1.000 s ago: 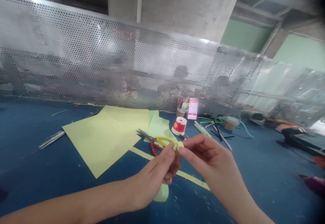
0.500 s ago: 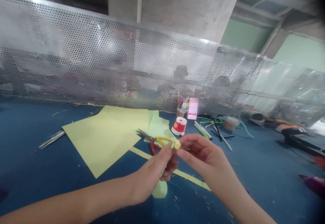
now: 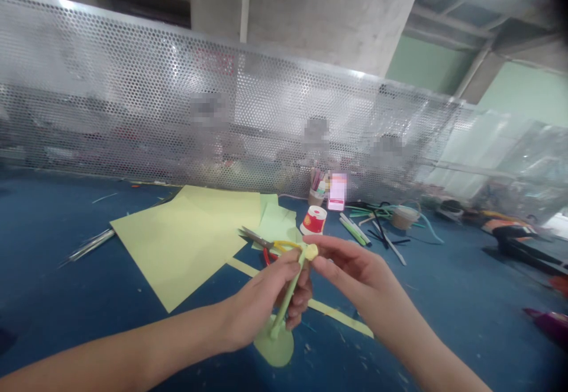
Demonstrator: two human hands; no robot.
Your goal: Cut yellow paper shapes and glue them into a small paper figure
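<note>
My left hand [image 3: 270, 291] is closed around a thin green paper stem [image 3: 289, 297], which leans up and to the right. At the stem's lower end is a rounded pale green paper base [image 3: 276, 349]. A small pale yellow paper piece [image 3: 312, 252] sits at the upper end. My right hand [image 3: 359, 270] pinches this yellow piece between thumb and fingers. Just behind my hands lie scissors [image 3: 266, 243] with yellow and red handles, partly hidden. A narrow yellow paper strip [image 3: 341, 317] runs across the table beneath my hands.
Large yellow sheets [image 3: 186, 238] and green paper [image 3: 277, 223] lie left of a red and white paper cup [image 3: 313, 220]. Behind stand a phone [image 3: 337, 193] and a cup of pens [image 3: 316, 193]. Markers [image 3: 354, 229] lie at right; a perforated metal screen [image 3: 146, 108] closes the back.
My left hand has turned, tilting the stem so more of it and its green base show. The base has shifted down and left. My right hand stays at the yellow piece.
</note>
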